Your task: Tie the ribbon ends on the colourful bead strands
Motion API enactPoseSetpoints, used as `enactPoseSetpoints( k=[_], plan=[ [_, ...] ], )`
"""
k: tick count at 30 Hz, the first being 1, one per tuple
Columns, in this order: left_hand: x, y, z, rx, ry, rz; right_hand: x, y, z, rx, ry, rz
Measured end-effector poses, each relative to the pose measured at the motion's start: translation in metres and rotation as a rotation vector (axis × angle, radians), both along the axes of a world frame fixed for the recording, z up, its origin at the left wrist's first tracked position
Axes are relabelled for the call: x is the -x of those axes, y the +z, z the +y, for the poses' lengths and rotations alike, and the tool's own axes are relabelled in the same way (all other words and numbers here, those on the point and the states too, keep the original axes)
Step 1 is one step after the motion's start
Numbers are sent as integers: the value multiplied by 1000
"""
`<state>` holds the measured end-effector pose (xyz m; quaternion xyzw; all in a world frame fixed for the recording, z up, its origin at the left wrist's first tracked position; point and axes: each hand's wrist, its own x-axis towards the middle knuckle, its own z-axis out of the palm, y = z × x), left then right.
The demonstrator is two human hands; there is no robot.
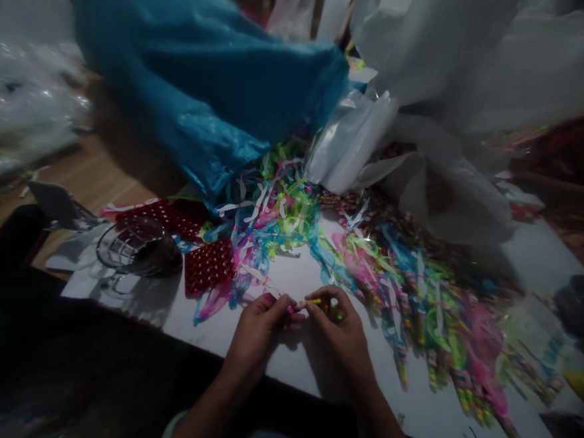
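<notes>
My left hand [263,325] is closed in a pinch on a small pink piece [292,308] above the white table [293,272]. Fingertips of my right hand [343,324] meet it from the other side, pinching a thin yellow piece [313,302]. The two pieces nearly touch or join; the dim picture does not show which. Just beyond my hands lies a heap of pink, blue, green and white plastic strips [293,209]. To the right, several slender patterned sticks [431,369] lie in a row with similar coloured plastic on them.
A large blue plastic bag [207,73] hangs over the heap. Clear plastic bags [350,140] stand behind it. On the left are red patterned sheets [210,266], a clear round container [154,253] and a grey upright panel [60,203]. The table's front edge runs below my wrists.
</notes>
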<state>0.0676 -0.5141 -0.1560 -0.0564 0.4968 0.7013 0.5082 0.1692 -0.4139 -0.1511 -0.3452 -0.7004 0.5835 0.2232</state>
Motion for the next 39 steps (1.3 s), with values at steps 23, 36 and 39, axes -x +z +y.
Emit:
enactPoseSetpoints(
  k=[23,36,39],
  plan=[
    [1,9,-1,92,78,64,-11,-6,-16,-230,49,155],
    [-3,5,-1,47,108,78,-11,-8,-25,3,21,52],
    [-3,4,-1,57,119,64,-11,-12,-26,49,-10,23]
  ],
)
